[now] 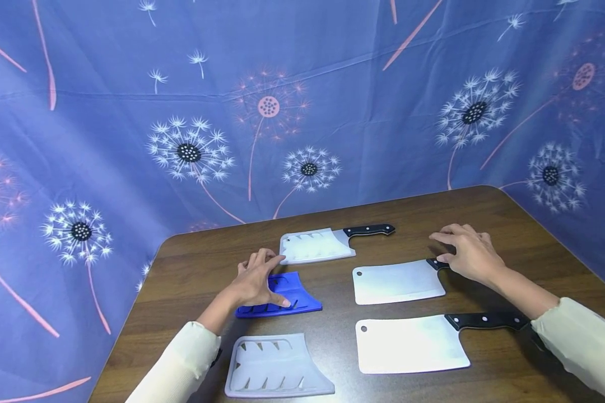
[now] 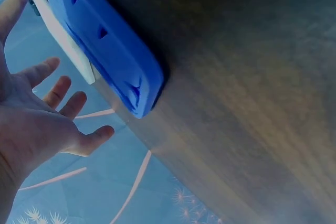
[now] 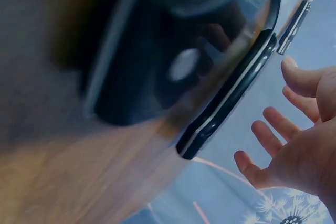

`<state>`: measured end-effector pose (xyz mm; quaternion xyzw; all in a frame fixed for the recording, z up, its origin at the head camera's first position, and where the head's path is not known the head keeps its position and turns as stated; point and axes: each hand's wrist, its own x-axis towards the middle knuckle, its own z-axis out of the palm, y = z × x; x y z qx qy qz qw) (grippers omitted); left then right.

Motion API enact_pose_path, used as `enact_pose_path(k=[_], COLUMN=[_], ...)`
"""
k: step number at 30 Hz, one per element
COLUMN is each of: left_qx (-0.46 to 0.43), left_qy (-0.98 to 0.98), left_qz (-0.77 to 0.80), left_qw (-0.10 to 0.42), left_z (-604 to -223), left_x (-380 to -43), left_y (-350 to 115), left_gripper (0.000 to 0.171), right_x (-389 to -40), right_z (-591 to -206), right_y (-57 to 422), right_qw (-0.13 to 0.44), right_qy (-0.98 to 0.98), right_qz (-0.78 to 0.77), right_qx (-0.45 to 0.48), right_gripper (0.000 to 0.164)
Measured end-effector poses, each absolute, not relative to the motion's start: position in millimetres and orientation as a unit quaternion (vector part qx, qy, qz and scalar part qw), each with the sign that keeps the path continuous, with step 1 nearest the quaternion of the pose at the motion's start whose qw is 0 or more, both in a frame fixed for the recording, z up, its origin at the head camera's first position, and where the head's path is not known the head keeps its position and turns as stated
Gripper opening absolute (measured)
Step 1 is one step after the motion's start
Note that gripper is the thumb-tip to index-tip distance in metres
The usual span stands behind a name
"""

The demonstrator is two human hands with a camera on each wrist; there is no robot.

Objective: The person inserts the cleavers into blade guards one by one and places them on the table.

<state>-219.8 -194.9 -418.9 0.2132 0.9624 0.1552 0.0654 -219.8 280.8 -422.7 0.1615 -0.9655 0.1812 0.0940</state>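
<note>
My left hand (image 1: 254, 280) hovers with spread fingers over a blue blade cover (image 1: 294, 291); in the left wrist view the cover (image 2: 113, 40) lies on the table and the hand (image 2: 37, 114) holds nothing. My right hand (image 1: 471, 252) hangs over the black handle of the middle cleaver (image 1: 398, 282), hiding most of that handle. Its fingers are loosely bent and apart from the handle (image 3: 231, 95) in the right wrist view. Nearer lies a second bare cleaver (image 1: 410, 344), its handle partly under the right forearm. A translucent white cover (image 1: 279, 364) lies left of it.
At the back, a third cleaver sits with its blade in a white cover (image 1: 310, 246), black handle (image 1: 368, 230) pointing right. All lie flat on a brown wooden table (image 1: 196, 263). A blue dandelion-print cloth (image 1: 363, 129) hangs right behind the table's far edge.
</note>
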Motion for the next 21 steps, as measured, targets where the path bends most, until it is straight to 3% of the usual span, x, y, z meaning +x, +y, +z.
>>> enact_pose_path(k=[7,21], left_qx=[0.223,0.225], left_qy=[0.960,0.960], left_qz=[0.157,0.134], left_qw=[0.059,0.097], left_z=[-424.3,-431.0], left_x=[-212.4,-205.6], left_y=[-199.3,-198.7], left_gripper=[0.107,0.114], right_x=[-212.0,-208.1], right_z=[-426.4,-440.7], right_y=[290.7,294.8], right_qw=[0.072,0.056], right_qy=[-0.972,-0.974], right_qz=[0.169,0.161], right_qx=[0.147,0.147], right_gripper=[0.056,0.056])
